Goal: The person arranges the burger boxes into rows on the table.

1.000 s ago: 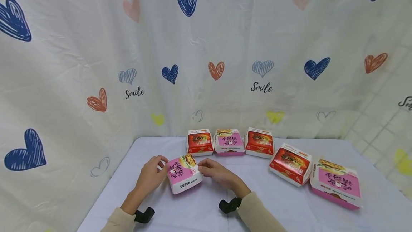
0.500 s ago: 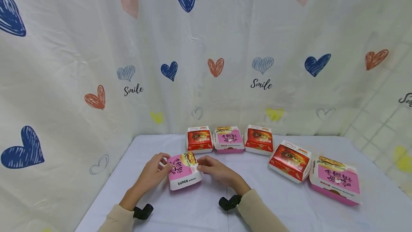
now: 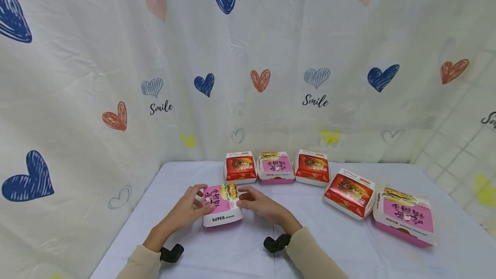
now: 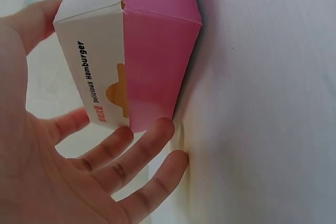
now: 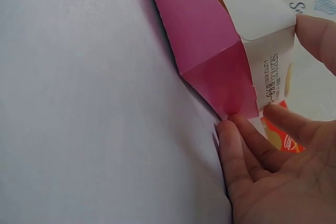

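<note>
A pink and white burger box point(image 3: 222, 203), marked "SUPER BURGER" along its near flap, sits closed on the cloth at the left of the table. My left hand point(image 3: 189, 206) holds its left side, thumb over the lid's near left edge and fingertips around the far corner. On the opposite side my right hand point(image 3: 267, 207) grips the box, with the thumb at the lid edge. In the left wrist view the box's side point(image 4: 152, 61) shows a tab slotted into the lid. Fingertips meet the lower far corner of the box point(image 5: 205, 30) in the right wrist view.
Behind stand a red burger box point(image 3: 240, 167), a pink one point(image 3: 276, 167) and another red one point(image 3: 311, 168). Farther right are a tilted red box point(image 3: 350, 193) and a larger-looking pink box point(image 3: 404, 216). A heart-printed curtain point(image 3: 271, 119) hangs at the table's back edge.
The box has turned slightly, so its near flap faces me more squarely. My left thumb has come farther onto the lid. The right hand has barely moved; the head view has tilted a little.
</note>
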A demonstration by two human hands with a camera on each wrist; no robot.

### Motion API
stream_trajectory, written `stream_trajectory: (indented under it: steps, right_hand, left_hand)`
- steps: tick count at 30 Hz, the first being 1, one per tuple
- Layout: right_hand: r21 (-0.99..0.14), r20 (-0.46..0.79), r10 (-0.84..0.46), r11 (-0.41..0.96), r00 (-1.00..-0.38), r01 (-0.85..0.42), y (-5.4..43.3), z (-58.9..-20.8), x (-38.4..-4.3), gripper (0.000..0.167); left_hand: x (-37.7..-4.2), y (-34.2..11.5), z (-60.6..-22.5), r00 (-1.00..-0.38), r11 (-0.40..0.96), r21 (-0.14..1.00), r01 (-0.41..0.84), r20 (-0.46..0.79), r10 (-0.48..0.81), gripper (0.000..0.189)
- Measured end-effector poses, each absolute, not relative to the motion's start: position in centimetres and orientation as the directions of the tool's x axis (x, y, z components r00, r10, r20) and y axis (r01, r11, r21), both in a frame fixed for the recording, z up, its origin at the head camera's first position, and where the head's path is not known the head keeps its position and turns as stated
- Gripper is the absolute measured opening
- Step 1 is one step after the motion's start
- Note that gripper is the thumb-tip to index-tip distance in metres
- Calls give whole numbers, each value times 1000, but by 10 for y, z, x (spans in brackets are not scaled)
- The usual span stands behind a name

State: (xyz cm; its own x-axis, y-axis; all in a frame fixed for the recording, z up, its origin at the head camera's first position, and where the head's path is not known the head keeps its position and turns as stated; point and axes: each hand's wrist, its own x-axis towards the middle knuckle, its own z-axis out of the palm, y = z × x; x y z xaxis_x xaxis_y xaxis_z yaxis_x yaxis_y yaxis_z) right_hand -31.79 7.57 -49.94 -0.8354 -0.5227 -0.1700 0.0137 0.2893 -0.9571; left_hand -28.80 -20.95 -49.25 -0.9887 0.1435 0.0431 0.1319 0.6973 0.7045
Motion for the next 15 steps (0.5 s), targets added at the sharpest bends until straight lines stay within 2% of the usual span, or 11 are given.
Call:
stream_trajectory:
  steps: [6,15]
  right_hand:
    - [-952,-163,-540,306,-826,-13,77,-497,-318,75]
    - [-951,-130,-573,303,-809,-62,80,-493,-316,77]
  left_hand:
    - [-286,-210,-490,-983,697,702,144,23,181,94]
    - [-284,-208,-489,-977,701,696,156,6,212,101]
